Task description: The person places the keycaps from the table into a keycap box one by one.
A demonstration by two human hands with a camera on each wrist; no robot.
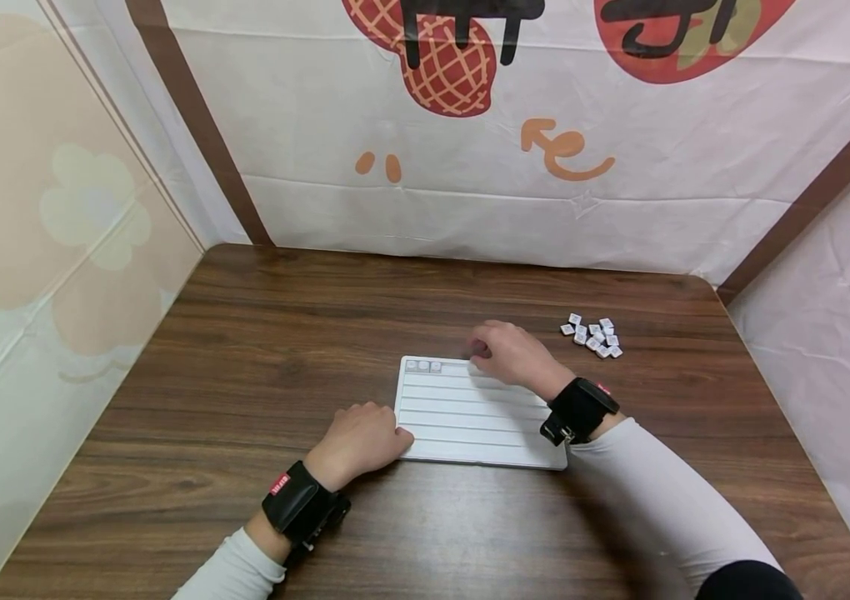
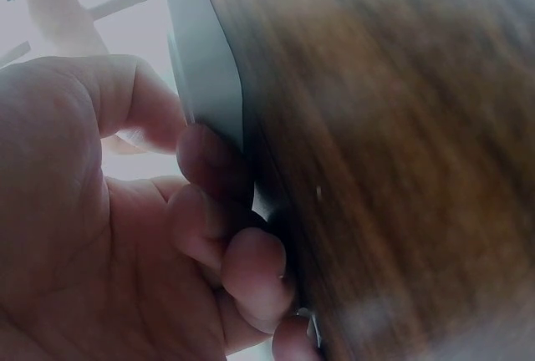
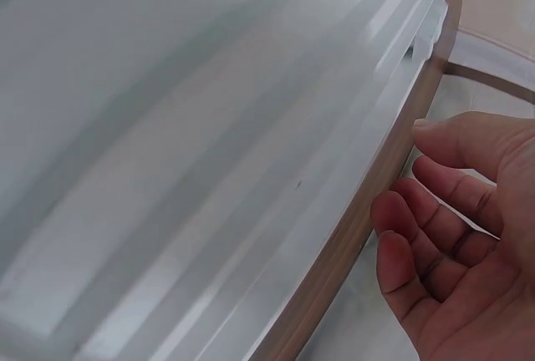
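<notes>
Hiding one corner of board [image 1: 462, 417] — right hand [image 1: 517, 357]

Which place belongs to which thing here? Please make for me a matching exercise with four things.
1. left hand
2. right hand
3. row of three tiles
4. loose tiles

A. on the table, right of the white board
B. near the board's near left corner
C. by the board's far edge, fingers loosely curled
D. on the board, far left corner

Pairs: 1-B, 2-C, 3-D, 4-A
</notes>
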